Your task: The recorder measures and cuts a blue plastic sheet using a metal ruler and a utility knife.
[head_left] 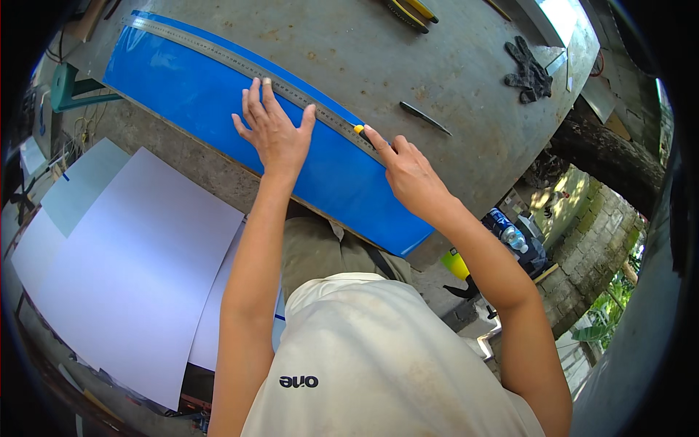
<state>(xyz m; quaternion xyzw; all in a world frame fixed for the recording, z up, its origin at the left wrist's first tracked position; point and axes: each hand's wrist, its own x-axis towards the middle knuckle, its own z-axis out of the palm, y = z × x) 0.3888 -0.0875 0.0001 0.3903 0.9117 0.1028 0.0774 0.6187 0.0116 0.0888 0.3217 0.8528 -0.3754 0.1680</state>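
Note:
A long blue sheet (324, 178) lies along the near edge of the metal table. On it, close to its far edge, a steel ruler (196, 48) runs lengthwise. My left hand (275, 135) is spread, its fingertips pressing on the ruler near the middle. Further right, my right hand (408, 171) grips a yellow and black utility knife (360, 130), its tip end beside the ruler at the sheet's far edge. The blade itself is too small to make out.
Beyond the sheet lie a slim dark knife-like tool (425, 118), yellow-handled pliers (411, 13) and a dark work glove (528, 71) on the grey table (320, 44). Large white sheets (138, 269) are stacked at the left. A plastic bottle (514, 239) stands at the right.

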